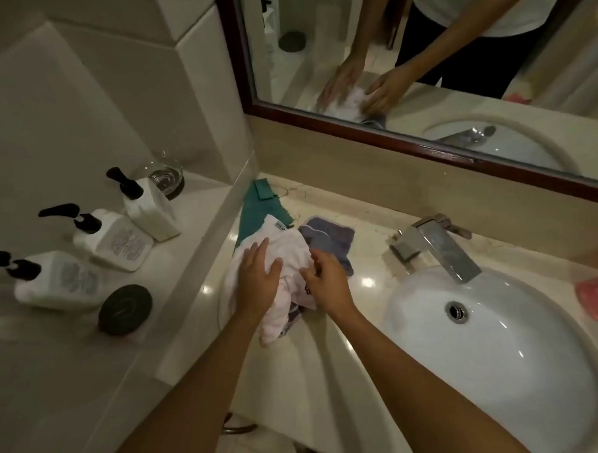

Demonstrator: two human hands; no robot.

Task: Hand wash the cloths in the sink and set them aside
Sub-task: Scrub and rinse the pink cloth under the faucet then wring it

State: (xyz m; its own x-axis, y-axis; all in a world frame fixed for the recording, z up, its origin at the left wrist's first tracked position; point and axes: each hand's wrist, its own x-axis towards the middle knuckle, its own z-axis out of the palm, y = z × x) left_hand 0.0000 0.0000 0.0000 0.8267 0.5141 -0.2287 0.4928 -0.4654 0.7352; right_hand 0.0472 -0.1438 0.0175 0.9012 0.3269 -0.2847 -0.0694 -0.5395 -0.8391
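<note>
The left hand [259, 279] presses flat while the right hand [327, 283] pinches the white cloth [285, 251] beneath, probably gathering it for the sink [415, 331] at right.

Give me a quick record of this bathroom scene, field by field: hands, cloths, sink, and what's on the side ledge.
left hand: left hand rests flat on the white cloth
right hand: right hand pinches the same cloth
other cloths: blue cloth and teal cloth on the counter, partly under the white one
sink: sink holds no cloth; faucet shows no running water
ledge: three pump bottles, a dark round disc
</note>
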